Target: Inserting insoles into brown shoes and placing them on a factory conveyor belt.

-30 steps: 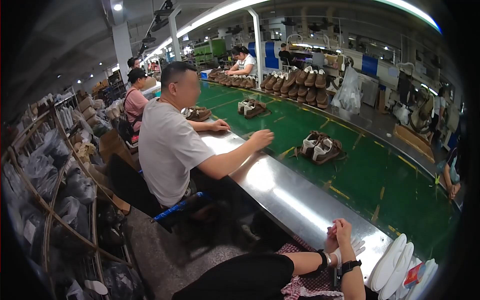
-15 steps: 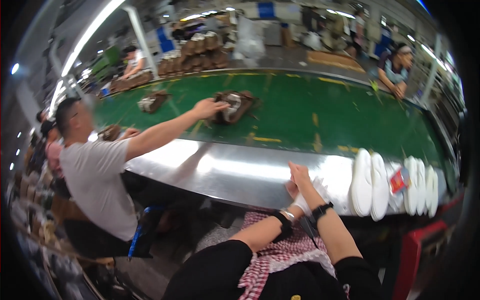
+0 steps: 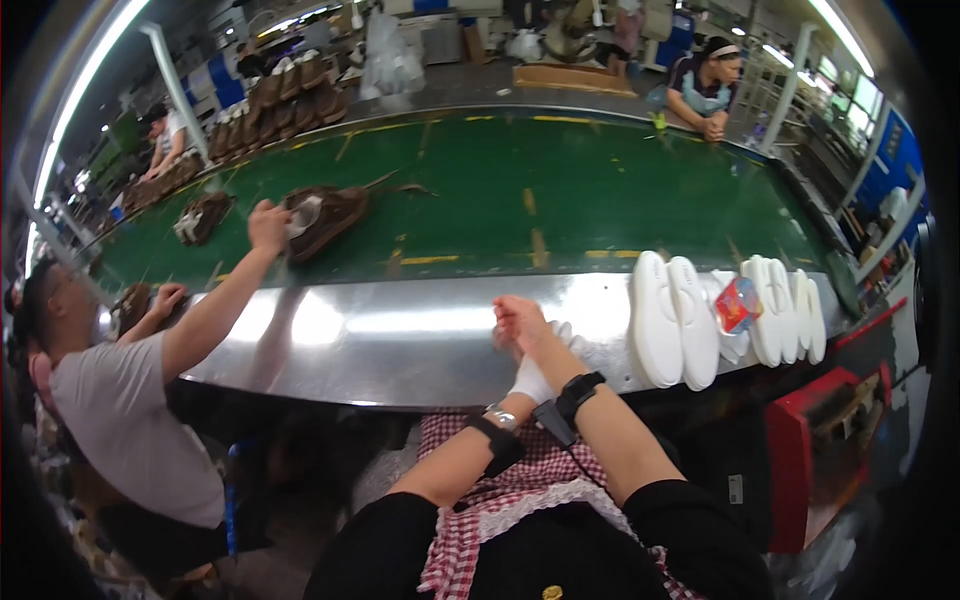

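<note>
My forearms cross at the wrists above the near metal edge point(image 3: 420, 345) of the work line. My right hand point(image 3: 522, 322) is bare and points up and left, its fingers curled in with nothing seen in them. Under the right wrist lies my left hand point(image 3: 535, 380) in a white glove; its fingers are mostly hidden, with a bit of white glove showing on the right side. Nearest to the hands, on the right, lies a pair of white shoe-shaped pieces point(image 3: 656, 320). Each wrist carries a black strap, and the left one also a metal watch.
A green conveyor belt point(image 3: 470, 220) runs beyond the metal edge. A co-worker's hand point(image 3: 268, 228) touches a brown shoe point(image 3: 330, 222) on it; another shoe point(image 3: 202, 218) lies farther left. More white pieces point(image 3: 768, 310) and a red packet point(image 3: 737, 305) sit right, above a red box-like machine point(image 3: 800, 460).
The view has turned right, so the scene sits farther left. The co-worker's hand and the brown shoe have moved left relative to my hands. My wrists stay crossed.
</note>
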A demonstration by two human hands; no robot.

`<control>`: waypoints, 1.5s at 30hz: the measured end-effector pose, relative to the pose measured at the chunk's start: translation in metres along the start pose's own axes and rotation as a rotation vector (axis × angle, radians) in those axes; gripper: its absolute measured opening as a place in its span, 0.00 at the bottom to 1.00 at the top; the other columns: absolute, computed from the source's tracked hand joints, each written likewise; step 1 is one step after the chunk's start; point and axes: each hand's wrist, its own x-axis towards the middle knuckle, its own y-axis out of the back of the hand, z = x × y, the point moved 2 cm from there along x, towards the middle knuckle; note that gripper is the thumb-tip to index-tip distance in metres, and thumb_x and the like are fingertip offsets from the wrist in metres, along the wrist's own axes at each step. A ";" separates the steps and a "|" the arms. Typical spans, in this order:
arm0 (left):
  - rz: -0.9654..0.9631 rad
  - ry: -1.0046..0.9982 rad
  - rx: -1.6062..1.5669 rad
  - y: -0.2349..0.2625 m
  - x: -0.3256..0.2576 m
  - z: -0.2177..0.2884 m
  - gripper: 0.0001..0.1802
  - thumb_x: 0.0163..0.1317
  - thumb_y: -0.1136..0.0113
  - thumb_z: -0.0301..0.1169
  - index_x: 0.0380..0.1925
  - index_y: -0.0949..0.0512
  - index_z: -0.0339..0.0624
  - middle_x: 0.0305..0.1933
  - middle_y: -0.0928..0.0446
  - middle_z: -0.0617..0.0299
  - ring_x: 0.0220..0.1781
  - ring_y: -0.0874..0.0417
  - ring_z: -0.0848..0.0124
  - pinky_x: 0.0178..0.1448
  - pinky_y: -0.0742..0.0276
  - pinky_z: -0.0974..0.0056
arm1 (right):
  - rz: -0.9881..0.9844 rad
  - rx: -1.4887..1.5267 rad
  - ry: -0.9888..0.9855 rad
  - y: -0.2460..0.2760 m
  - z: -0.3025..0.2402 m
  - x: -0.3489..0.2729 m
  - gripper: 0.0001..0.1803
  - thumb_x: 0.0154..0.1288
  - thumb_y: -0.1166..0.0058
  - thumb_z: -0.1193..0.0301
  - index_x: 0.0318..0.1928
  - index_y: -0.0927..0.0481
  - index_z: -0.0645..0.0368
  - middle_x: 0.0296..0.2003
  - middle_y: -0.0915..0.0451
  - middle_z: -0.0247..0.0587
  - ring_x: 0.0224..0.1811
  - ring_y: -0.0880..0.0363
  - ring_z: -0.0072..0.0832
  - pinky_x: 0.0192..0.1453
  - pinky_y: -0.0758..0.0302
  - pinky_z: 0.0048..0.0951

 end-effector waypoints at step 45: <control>0.167 -0.110 0.142 -0.001 0.000 -0.002 0.32 0.46 0.48 0.52 0.47 0.32 0.41 0.54 0.37 0.49 0.58 0.41 0.50 0.58 0.47 0.45 | 0.041 -0.728 0.348 -0.031 0.021 -0.014 0.08 0.57 0.57 0.72 0.30 0.26 0.62 0.15 0.28 0.40 0.18 0.29 0.29 0.23 0.32 0.29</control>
